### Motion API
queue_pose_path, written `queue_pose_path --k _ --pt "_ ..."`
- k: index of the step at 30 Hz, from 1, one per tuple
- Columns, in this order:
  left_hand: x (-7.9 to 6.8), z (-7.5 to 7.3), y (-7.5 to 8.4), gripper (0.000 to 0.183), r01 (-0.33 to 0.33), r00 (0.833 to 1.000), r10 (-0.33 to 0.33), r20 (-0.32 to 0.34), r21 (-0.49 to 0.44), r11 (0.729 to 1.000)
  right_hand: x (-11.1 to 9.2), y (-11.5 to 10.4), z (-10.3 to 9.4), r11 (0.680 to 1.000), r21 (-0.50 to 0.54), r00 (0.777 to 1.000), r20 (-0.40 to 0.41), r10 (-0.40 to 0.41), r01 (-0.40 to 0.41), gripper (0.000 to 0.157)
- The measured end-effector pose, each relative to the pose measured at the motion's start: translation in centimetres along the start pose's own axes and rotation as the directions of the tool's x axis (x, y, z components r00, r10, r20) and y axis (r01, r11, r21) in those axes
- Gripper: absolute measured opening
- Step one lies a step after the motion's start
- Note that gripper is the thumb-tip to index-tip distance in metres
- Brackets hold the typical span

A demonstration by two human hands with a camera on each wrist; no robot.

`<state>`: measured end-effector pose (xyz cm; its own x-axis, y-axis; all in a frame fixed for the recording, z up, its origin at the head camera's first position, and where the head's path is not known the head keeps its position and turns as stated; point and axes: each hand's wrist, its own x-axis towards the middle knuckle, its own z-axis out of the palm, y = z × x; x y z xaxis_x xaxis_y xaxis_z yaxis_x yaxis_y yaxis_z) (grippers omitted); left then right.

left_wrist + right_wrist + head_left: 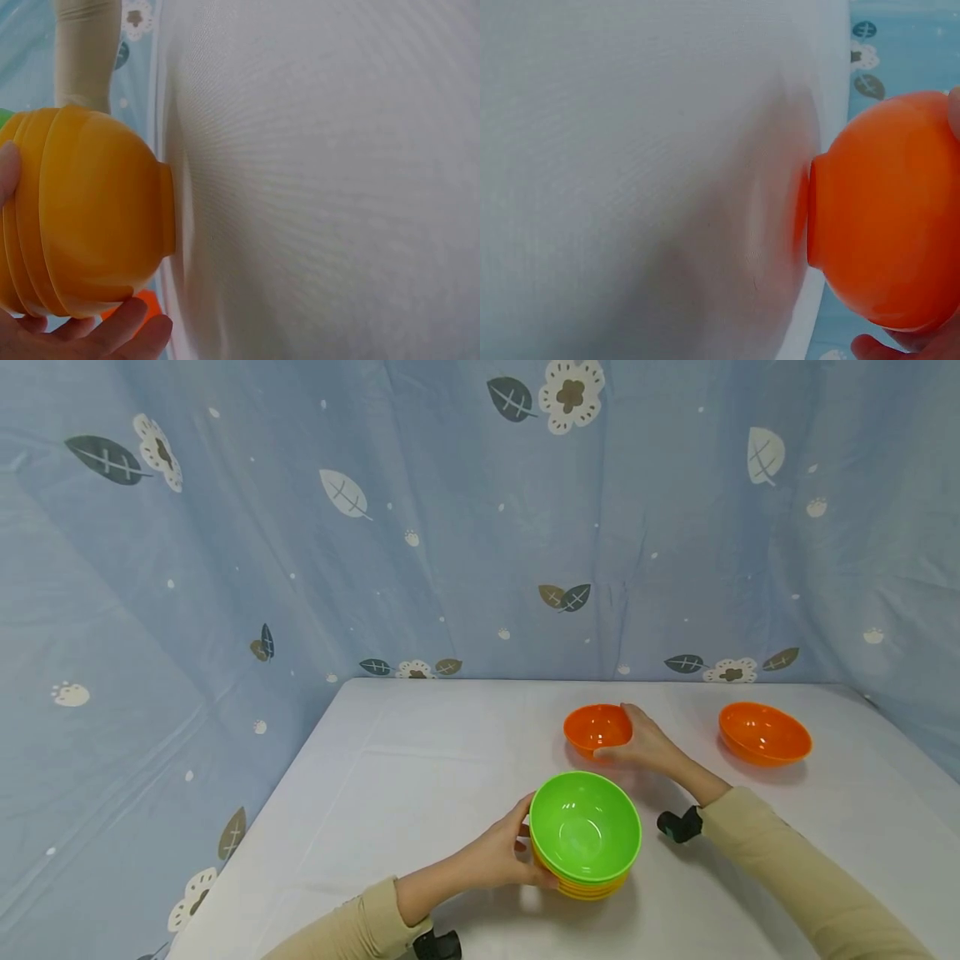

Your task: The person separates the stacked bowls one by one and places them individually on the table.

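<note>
Nesting seemingly part done — two left
Left hand point(498, 852) clamped round yellow bowls point(105, 210), green bowl point(585, 828) atop — right hand point(647, 742) gripping orange bowl point(596, 728) beyond; second orange bowl point(765, 734) apart on bench point(427, 760)

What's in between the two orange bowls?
The right hand, holding the left bowl, then bare table up to the right bowl. The head view shows it.

From the head, one view looks forward and down over the table point(420, 777) — sideways wrist views, close in, share its yellow bowls point(105, 210) (left, nine o'clock) and smaller orange bowl point(889, 217) (right, three o'clock).
</note>
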<state>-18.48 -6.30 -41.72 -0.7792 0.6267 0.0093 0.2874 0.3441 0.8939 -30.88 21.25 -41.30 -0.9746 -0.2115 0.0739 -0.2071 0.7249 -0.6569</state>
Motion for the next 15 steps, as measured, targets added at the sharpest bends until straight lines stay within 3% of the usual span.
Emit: queue_pose_path --k 15 --pt "0.0 0.1 -0.1 0.102 0.011 1.000 -0.011 -0.005 -0.004 1.000 1.2 0.3 -0.2 0.998 -0.002 0.995 0.081 0.059 -0.059 0.114"
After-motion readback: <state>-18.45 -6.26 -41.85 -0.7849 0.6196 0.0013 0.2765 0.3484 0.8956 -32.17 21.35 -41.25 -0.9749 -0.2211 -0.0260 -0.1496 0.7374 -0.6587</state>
